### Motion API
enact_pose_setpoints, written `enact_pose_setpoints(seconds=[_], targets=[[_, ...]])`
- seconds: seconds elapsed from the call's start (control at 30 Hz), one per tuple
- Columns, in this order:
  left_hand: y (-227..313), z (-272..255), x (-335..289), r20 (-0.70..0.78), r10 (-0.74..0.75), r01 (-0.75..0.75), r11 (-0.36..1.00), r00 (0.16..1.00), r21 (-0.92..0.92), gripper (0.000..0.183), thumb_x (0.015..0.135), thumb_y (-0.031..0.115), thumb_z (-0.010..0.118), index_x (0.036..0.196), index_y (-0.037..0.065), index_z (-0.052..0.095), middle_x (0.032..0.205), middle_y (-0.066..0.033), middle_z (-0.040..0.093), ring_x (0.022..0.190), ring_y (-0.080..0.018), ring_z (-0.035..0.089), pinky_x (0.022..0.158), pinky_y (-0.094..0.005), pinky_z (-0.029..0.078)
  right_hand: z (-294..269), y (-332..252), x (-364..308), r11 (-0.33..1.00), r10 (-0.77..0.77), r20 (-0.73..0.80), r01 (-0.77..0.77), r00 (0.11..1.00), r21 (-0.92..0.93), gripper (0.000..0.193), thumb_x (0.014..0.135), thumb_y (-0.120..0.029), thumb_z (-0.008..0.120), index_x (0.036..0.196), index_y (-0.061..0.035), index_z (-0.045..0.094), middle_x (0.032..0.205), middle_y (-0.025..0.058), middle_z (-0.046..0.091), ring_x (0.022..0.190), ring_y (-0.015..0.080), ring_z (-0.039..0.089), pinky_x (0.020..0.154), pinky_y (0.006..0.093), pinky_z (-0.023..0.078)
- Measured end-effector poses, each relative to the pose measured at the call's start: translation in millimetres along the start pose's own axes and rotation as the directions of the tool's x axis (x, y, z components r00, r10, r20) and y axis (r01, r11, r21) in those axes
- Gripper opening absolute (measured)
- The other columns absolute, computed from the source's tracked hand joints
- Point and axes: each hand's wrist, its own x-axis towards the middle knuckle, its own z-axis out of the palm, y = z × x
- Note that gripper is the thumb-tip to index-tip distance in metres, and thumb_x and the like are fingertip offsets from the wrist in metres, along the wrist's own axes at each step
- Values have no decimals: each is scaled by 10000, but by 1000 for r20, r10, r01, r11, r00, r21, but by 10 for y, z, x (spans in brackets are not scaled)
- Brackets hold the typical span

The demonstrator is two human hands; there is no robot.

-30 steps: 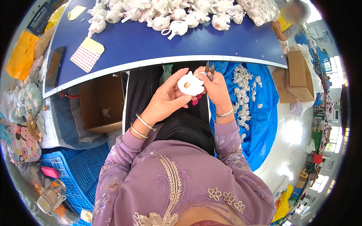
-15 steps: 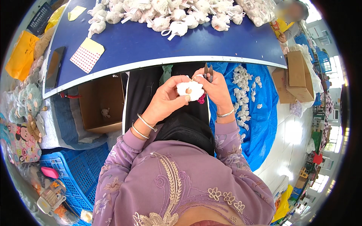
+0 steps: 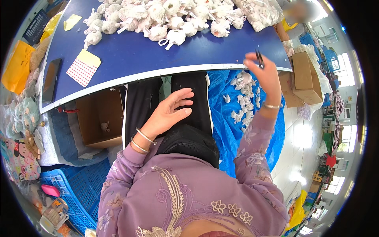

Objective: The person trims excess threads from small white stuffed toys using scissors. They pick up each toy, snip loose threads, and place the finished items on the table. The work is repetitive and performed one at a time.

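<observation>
My left hand (image 3: 167, 112) hovers over my lap, fingers apart and nothing in it. Raised by the table's front edge, above the blue plastic sheet, is my right hand (image 3: 266, 77). A small pair of dark thread snips (image 3: 259, 59) sits in its fingers, blades pointing up and away from me; thumb and forefinger are spread. Below this hand several small white plush pieces (image 3: 246, 96) lie in a heap on the blue sheet (image 3: 223, 136). One white piece (image 3: 226, 98) rests apart on the left of the heap.
Many fluffy white plush heads (image 3: 158, 17) with ribbon loops cover the far part of the blue table (image 3: 134, 55). A sticker sheet (image 3: 83, 68) lies at its left. Cardboard boxes stand under the table (image 3: 98, 118) and at right (image 3: 306, 79). A blue crate (image 3: 81, 189) is at my left.
The white plush piece held between both hands has left them. My right hand has moved right and away from me with the snips; my left has opened and come slightly nearer.
</observation>
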Motion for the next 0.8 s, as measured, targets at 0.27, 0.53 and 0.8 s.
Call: enact_pose_setpoints(seconds=[0.27, 0.53, 0.8], targets=[[31, 45, 13, -3, -49, 49, 999, 999, 21, 479, 913, 56, 584, 1375, 37, 459, 1325, -107, 540, 1176, -204, 555, 934, -312, 471, 932, 445, 1250, 953, -285, -235, 249, 929, -171, 608, 751, -377, 758, 1209, -7, 608, 1128, 205, 665, 1058, 320, 640, 905, 359, 487], [674, -182, 583, -64, 582, -300, 507, 811, 808, 308, 850, 86, 659, 1152, 52, 608, 1160, -85, 613, 1006, -175, 601, 784, -278, 507, 1193, 299, 1010, 987, -158, 36, 157, 987, 13, 524, 776, -372, 743, 1123, 5, 632, 1046, 206, 679, 944, 322, 663, 823, 364, 497], [552, -639, 1739, 121, 594, -66, -114, 796, 991, 466, 762, 219, 732, 1195, 119, 592, 1231, -132, 561, 1227, -348, 465, 972, -431, 467, 1172, 17, 509, 986, -27, -3, 27, 1000, 165, 493, 825, -387, 701, 1015, 63, 637, 892, 142, 683, 807, 205, 629, 762, 328, 487]])
